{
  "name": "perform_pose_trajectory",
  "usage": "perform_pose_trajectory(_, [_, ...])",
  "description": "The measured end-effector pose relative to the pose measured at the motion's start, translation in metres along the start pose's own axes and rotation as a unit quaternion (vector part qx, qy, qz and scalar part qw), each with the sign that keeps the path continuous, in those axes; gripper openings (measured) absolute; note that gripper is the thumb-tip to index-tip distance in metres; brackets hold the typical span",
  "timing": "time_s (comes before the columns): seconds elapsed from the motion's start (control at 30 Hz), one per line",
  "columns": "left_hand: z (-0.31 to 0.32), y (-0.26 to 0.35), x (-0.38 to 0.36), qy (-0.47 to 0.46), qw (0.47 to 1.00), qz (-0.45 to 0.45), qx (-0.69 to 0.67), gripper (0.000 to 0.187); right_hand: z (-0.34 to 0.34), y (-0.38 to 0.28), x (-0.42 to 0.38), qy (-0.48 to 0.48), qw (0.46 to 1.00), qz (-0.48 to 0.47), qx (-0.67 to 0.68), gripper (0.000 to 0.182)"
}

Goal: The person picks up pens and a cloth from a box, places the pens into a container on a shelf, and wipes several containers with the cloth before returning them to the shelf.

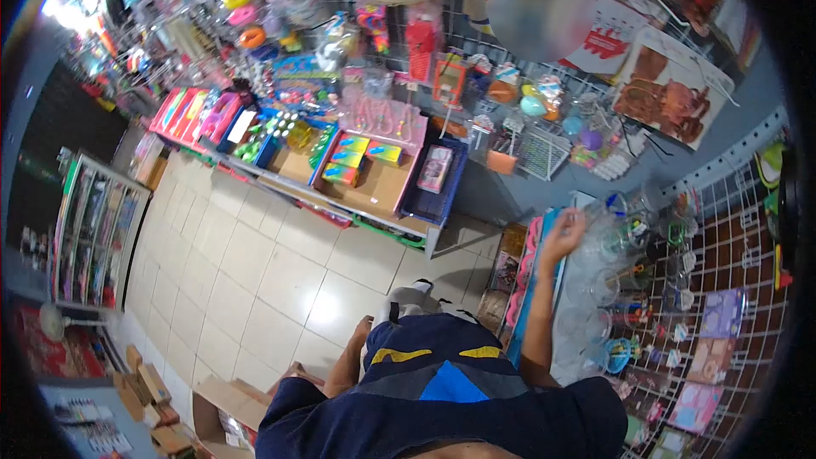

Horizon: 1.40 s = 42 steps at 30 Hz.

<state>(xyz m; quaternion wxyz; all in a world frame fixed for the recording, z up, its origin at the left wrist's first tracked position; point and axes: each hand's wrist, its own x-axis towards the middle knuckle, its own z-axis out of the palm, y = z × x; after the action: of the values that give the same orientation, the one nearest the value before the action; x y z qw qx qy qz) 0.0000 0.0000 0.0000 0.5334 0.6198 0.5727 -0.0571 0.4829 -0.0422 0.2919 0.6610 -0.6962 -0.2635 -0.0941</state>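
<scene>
My right hand is raised to a wire rack on the right, hung with several clear plastic packets of small colourful items. Its fingers are curled on the edge of one clear packet at the top of the row. A blue and pink display edge runs beneath my forearm. My left hand is low beside my dark blue shirt, the arm bent. Whether it holds anything is too small to tell. A grey shoe shows below my torso.
A low shelf of boxed toys and trays runs across the tiled floor ahead. More goods hang on the wall grid above it. A glass cabinet stands at the left. Cardboard boxes lie near my left side.
</scene>
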Motion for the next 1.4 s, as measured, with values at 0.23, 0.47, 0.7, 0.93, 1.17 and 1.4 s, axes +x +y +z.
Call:
perform_pose_trajectory(0.23, [-0.006,-0.001,-0.090,0.072,0.963,-0.170,-0.197,0.039,0.028,0.018,-0.184,-0.479,0.868,0.129,0.025,0.013])
perform_pose_trajectory(0.47, [0.055,-0.036,-0.190,0.167,0.933,-0.234,-0.217,0.045,-0.091,0.251,-0.257,-0.666,0.653,0.203,-0.298,0.019])
perform_pose_trajectory(0.7, [0.162,-0.153,-0.206,0.137,0.921,-0.212,-0.296,0.054,-0.081,0.230,-0.205,-0.589,0.535,0.565,-0.216,0.014])
perform_pose_trajectory(0.93, [0.114,-0.157,-0.248,0.243,0.797,-0.288,-0.471,0.046,0.064,0.187,-0.289,-0.690,0.517,0.423,-0.278,0.019])
perform_pose_trajectory(1.17, [0.071,-0.195,-0.291,0.463,0.611,-0.262,-0.586,0.020,0.261,0.047,-0.469,-0.872,0.427,0.169,-0.171,0.018])
perform_pose_trajectory(1.4, [0.087,-0.222,-0.339,0.663,0.346,-0.219,-0.627,0.021,0.276,-0.147,-0.626,-0.944,0.290,0.042,-0.150,0.022])
